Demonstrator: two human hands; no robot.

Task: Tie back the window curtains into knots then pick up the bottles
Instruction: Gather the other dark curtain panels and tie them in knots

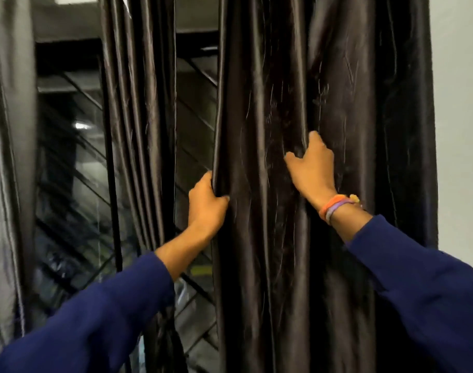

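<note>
So we've got both hands on the dark, shiny satin curtain panel (pixel 259 103) hanging through the middle and right of the frame. Our left hand (pixel 205 203) grips its left edge, fingers curled around the fabric. Our right hand (pixel 312 168), higher up with colourful bands (pixel 335 207) on the wrist, pinches a fold. Another dark curtain panel (pixel 138 117) hangs left of centre, over the window with diagonal bars (pixel 195 130).

**Dim scene, soft focus**

Light is low and even. The dark curtain (pixel 259 130) carries pale sheen streaks along its folds. Left of it, the window (pixel 76 146) holds one small bright glare spot. Edges smear with blur, most at far left.
</note>
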